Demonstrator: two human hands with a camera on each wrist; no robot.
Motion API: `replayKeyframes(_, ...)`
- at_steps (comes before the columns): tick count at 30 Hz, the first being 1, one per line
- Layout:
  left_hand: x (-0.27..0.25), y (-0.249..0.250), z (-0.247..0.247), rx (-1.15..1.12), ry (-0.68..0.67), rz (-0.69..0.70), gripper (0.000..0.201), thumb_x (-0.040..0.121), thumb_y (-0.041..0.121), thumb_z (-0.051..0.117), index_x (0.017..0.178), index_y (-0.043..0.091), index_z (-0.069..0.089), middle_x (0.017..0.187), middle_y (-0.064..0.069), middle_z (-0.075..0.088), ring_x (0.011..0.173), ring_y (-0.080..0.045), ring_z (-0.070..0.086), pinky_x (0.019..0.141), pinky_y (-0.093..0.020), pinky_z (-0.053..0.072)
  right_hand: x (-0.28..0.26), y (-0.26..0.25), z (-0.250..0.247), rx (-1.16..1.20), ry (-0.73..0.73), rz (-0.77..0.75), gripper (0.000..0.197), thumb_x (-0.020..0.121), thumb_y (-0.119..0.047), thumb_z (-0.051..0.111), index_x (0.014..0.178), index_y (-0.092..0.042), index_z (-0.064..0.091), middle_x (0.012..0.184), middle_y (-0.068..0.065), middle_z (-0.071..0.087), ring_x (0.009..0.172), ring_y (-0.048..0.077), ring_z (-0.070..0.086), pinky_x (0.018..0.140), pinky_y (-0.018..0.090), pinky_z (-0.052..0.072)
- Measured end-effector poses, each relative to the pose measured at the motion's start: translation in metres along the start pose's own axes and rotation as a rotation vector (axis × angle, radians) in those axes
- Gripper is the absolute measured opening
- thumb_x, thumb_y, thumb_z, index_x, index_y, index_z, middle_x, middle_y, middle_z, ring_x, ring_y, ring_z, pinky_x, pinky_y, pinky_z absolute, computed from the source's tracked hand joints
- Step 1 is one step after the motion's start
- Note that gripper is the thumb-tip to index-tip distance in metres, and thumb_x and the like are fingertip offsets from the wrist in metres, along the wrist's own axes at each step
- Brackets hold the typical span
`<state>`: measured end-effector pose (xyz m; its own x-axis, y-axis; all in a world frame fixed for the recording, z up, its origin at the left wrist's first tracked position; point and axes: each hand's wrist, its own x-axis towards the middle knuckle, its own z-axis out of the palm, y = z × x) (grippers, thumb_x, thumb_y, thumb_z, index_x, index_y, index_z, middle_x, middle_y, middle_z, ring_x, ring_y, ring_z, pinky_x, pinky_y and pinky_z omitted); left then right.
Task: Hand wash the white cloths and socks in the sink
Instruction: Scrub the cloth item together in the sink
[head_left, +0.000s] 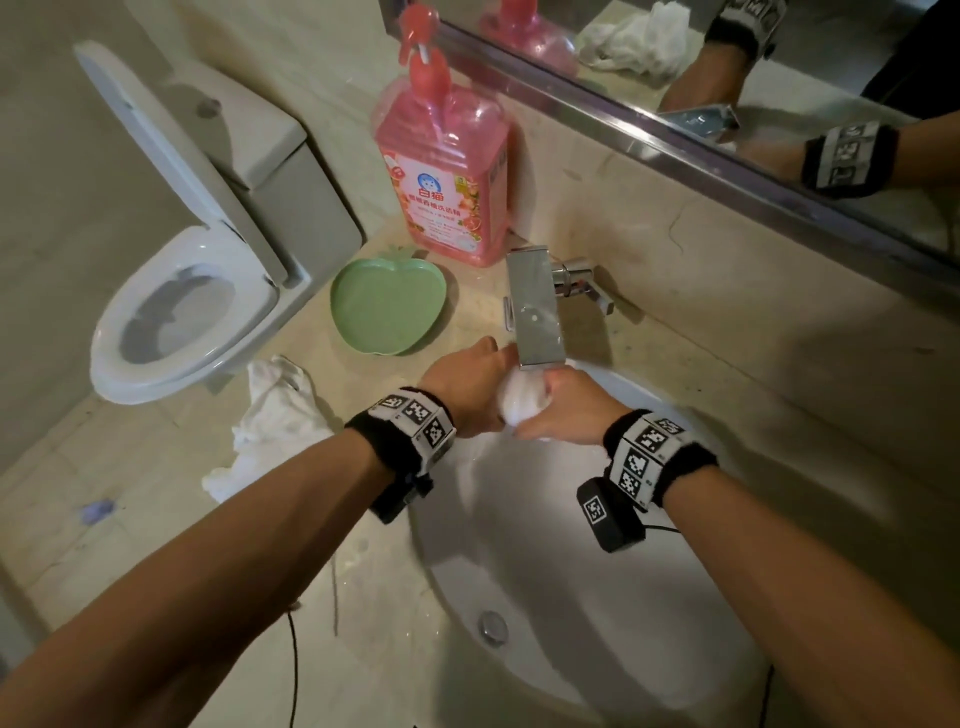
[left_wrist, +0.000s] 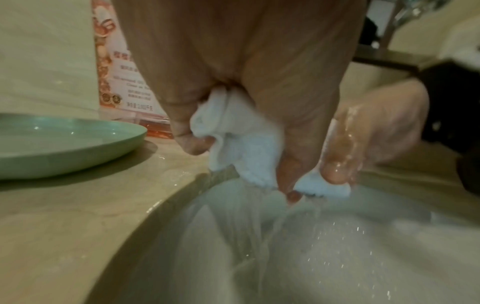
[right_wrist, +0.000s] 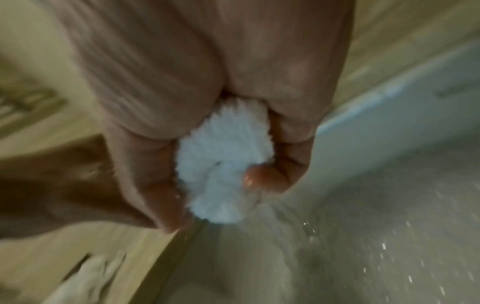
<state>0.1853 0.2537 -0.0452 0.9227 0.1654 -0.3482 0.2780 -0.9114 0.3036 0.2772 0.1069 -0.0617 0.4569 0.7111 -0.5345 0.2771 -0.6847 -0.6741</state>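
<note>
Cloth (head_left: 522, 397) sits bunched between left hand (head_left: 470, 387) and right hand (head_left: 563, 408), under the tap (head_left: 535, 312) over the sink (head_left: 545, 597). Left wrist: fingers (left_wrist: 335, 148) curl round it. Right wrist: blurred, same clutch, cloth mostly hidden.

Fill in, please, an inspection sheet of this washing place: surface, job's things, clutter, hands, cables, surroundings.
Surface: beige counter, wet near the sink.
Job's things: bunched white cloth under the tap, water running off it; more white cloths heaped on the counter.
Clutter: green dish, pink bottle, small purple scrap.
Hands: left hand and right hand both grip the cloth.
Cables: thin black wires hang from the wristbands.
Surroundings: toilet with raised lid, mirror.
</note>
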Motion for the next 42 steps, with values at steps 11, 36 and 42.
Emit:
replayKeyframes(11,0.023,0.028,0.010,0.152,-0.028,-0.132,0.030,0.082,0.040,0.061,0.104,0.020,0.067,0.095,-0.009,0.068,0.081,-0.028,0.066,0.065,-0.029,0.045,0.003,0.000,-0.007,-0.659,0.255,-0.173,0.021,0.080,-0.032,0.067,0.079,-0.011,0.070,0.075,0.004,0.066,0.071,0.023,0.062,0.062,0.024,0.041)
replayKeyframes(36,-0.026,-0.015,0.017,-0.448,-0.223,-0.150,0.067,0.091,0.068,0.045,0.144,0.026,0.039,0.134,-0.006,0.060,0.111,-0.025,0.062,0.088,-0.024,0.042,-0.007,-0.006,-0.009,-0.212,0.037,-0.233,0.042,0.086,-0.017,0.073,0.128,-0.017,0.067,0.126,0.004,0.067,0.117,0.021,0.061,0.101,0.035,0.048)
replayKeyframes(42,-0.032,-0.012,0.026,-0.472,0.026,-0.100,0.044,0.090,0.021,0.066,0.132,0.013,0.053,0.129,-0.008,0.062,0.113,-0.029,0.058,0.087,-0.025,0.040,-0.012,0.000,0.005,-0.058,0.254,-0.177,0.046,0.068,-0.016,0.088,0.108,-0.005,0.069,0.101,0.009,0.068,0.092,0.025,0.066,0.079,0.039,0.056)
